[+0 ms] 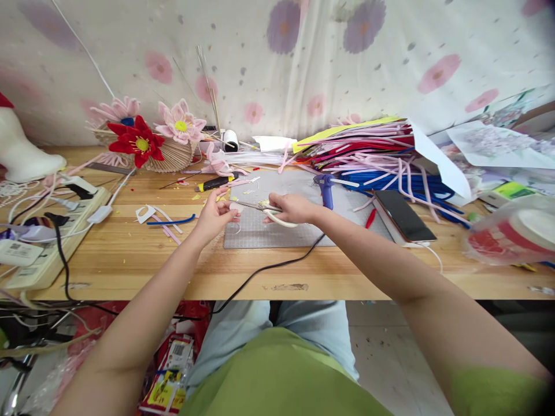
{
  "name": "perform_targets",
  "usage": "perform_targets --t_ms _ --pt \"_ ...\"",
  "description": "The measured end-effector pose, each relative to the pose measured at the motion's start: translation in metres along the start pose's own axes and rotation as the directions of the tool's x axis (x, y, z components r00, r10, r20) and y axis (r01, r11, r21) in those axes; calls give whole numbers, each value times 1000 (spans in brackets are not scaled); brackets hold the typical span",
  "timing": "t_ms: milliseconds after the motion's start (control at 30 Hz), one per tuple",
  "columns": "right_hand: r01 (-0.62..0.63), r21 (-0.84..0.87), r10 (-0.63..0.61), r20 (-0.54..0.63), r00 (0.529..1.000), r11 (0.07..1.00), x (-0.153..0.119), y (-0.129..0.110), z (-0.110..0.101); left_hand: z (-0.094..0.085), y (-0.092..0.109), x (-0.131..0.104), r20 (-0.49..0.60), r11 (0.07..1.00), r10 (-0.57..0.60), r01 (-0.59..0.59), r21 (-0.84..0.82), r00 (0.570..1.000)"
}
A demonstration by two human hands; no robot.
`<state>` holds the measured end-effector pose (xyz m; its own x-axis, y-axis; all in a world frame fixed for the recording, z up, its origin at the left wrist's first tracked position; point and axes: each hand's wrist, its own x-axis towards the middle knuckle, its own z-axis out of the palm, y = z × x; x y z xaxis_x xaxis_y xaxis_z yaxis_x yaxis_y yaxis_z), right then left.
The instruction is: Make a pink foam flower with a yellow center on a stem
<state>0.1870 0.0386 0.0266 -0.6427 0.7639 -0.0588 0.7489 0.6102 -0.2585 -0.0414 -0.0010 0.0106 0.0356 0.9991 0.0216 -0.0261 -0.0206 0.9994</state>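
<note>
My left hand [215,215] pinches a small pale piece [236,206], roundish and thin, between thumb and fingers. In my right hand [291,208] is a pair of scissors [281,221] with white handles; the blades point left and meet the pale piece. Whether the blades are parted is too small to tell. Both hands hover over the left part of a grey cutting mat [277,238]. A blue glue gun [325,192] lies on the mat to the right of my right hand. Just beyond my left hand is a yellow-and-black utility knife [217,182].
Pipe-cleaner flowers, one red [137,143], stand at the back left. Bundles of pipe cleaners [368,150] fill the back right. A phone [403,215] lies at right, a power strip [56,242] at left. A black cable [269,267] crosses the table's front.
</note>
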Motion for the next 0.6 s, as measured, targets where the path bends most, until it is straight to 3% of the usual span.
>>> perform_targets --t_ms 400,600 --pt "-65 84 65 10 998 994 -3 -2 -5 -4 5 -2 -40 1000 -19 19 -4 999" --pt "-17 133 21 -27 999 991 -4 -11 5 10 2 -8 -123 939 -190 144 -312 974"
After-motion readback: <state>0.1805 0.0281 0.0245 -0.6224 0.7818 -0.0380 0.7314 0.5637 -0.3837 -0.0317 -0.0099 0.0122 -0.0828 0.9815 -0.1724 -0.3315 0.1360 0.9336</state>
